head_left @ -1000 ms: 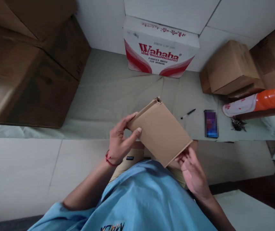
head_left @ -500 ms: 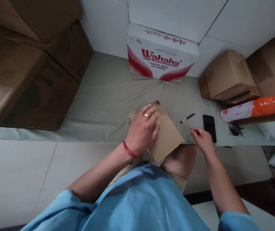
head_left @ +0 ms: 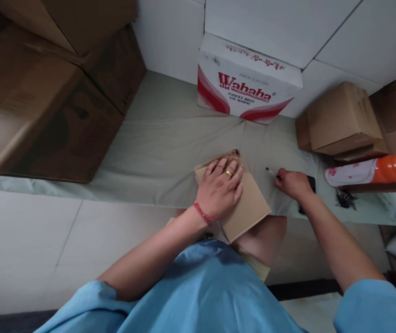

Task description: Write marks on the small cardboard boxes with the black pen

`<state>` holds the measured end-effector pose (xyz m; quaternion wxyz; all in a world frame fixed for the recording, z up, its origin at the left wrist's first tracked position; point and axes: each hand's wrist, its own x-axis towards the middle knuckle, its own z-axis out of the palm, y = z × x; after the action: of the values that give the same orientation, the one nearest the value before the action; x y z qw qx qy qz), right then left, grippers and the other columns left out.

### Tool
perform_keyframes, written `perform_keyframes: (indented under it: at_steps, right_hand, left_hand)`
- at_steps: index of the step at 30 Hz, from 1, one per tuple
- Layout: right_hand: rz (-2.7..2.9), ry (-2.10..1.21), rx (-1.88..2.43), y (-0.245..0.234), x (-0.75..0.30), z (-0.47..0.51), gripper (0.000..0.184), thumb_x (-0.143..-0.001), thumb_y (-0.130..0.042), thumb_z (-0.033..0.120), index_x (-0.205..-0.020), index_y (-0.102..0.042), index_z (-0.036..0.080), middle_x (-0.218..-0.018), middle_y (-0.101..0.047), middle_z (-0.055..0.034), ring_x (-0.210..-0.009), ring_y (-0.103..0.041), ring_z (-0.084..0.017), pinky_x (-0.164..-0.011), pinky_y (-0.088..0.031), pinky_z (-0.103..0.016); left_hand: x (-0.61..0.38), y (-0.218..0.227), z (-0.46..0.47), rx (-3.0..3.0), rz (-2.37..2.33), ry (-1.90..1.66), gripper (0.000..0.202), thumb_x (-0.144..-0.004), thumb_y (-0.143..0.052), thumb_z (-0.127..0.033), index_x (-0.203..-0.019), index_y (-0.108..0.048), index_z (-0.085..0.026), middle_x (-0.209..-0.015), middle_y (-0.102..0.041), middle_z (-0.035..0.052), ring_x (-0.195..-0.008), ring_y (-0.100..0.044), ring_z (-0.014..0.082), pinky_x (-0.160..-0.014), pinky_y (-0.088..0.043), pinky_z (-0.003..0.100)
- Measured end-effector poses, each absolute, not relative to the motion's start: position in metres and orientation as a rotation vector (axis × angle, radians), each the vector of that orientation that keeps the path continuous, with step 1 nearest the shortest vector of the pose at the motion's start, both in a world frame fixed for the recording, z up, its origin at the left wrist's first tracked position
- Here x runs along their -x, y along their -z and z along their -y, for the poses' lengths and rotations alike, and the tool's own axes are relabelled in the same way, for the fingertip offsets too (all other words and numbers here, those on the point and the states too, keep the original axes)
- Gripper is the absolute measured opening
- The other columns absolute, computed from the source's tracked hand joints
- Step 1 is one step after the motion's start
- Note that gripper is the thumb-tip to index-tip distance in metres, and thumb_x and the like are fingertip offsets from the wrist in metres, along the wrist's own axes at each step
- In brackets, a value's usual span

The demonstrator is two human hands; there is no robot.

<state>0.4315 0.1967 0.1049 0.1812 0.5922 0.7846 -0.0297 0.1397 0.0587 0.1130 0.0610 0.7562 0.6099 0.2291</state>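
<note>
At the centre of the frame, the cardboard box is lying askew, its near corner jutting past the front edge of the cloth-covered surface towards the thigh. The left grip is resting flat across its top, clasping nothing, so uneven pressure near that overhanging corner could be tipping it. Right of centre, the right grip is narrowing around the pen, apparently pinching one end; a loose pinch could be sending it rolling. The phone is lying partly hidden behind that grip, and a careless sweep could be nudging it off the edge.
</note>
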Motion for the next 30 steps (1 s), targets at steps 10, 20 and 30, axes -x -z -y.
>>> perform_keyframes:
  at_steps: [10, 20, 30]
  right_hand:
    - [-2.274, 2.454, -2.211, -0.163, -0.333, -0.193, 0.039, -0.082, -0.082, 0.055, -0.089, -0.057, 0.027, -0.063, -0.058, 0.0078, -0.046, -0.035, -0.007, -0.043, -0.023, -0.023]
    - [-2.562, 1.853, -2.472, -0.120, -0.255, -0.187, 0.007, -0.084, -0.065, 0.027, -0.079, -0.062, 0.022, -0.058, -0.053, 0.0081, -0.056, -0.046, -0.009, -0.057, -0.036, -0.023]
    - [-2.993, 1.211, -2.393, -0.112, -0.259, -0.182, 0.018, -0.087, -0.057, 0.024, -0.069, -0.056, 0.024, -0.063, -0.052, 0.0056, -0.063, -0.046, -0.012, -0.065, -0.035, -0.029]
  left_hand:
    - [-0.140, -0.113, -0.059, -2.255, -1.814, -0.749, 0.047, -0.110, -0.055, -0.033, -0.152, -0.069, -0.018, -0.161, -0.065, 0.0149, -0.152, -0.058, 0.0372, -0.126, -0.044, 0.058]
    - [-0.142, -0.118, -0.060, -2.263, -1.812, -0.680, 0.054, -0.109, -0.052, -0.032, -0.156, -0.062, -0.007, -0.161, -0.063, 0.0208, -0.152, -0.056, 0.0393, -0.127, -0.042, 0.057]
    - [-0.148, -0.112, -0.059, -2.163, -1.862, -0.676, 0.070, -0.106, -0.057, -0.033, -0.160, -0.048, 0.010, -0.173, -0.037, 0.0408, -0.165, -0.037, 0.0515, -0.131, -0.038, 0.067]
